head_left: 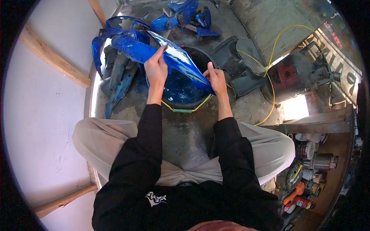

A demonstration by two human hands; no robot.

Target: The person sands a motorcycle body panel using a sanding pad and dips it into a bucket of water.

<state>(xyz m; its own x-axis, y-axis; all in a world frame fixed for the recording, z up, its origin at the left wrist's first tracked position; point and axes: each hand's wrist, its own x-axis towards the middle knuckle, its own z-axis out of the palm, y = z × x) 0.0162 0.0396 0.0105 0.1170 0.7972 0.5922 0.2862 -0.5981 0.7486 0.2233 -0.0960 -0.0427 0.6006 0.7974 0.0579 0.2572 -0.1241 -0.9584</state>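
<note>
A blue motorcycle fairing panel (185, 68) with white and yellow-green graphics is held slantwise over a dark bucket (192, 101). My right hand (217, 79) grips the panel's narrow lower end, thumb pointing up. My left hand (157, 74) is closed at the panel's left side, fingertips pinched near its upper face. A small dark tip shows at those fingers, too small to name. The bucket holds dark bluish liquid, and its yellow wire handle with a green grip (182, 110) hangs at the near side.
More blue fairing pieces (181, 17) lie behind the bucket, and others (129, 44) are piled left. On the right are a black plastic part (241, 73), a dark tank (289, 75) and a yellow hose (274, 92). A wooden shelf (327, 192) holds cans and tools near my right knee.
</note>
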